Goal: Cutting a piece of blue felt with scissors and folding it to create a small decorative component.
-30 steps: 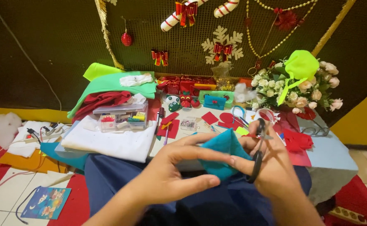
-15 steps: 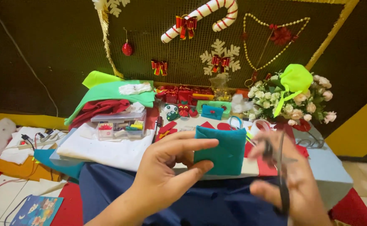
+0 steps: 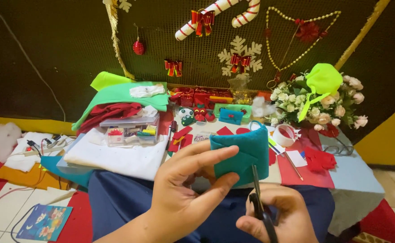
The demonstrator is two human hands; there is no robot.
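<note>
My left hand pinches a folded piece of teal felt between thumb and fingers, holding it upright in front of me. My right hand grips black-handled scissors from below. Their blades point up and touch the lower edge of the felt near its middle. Behind the felt lies a low table with red felt scraps, small finished felt figures and a teal felt pouch.
A clear plastic box of small supplies sits on white fabric, with green felt and red felt sheets behind it. A bouquet of artificial flowers and a tape roll stand at right. Festive ornaments hang on the dark wall.
My right hand with the scissors has come down from beside the felt to beneath it, blades now at its bottom edge. My left hand still holds the felt, raised a little.
</note>
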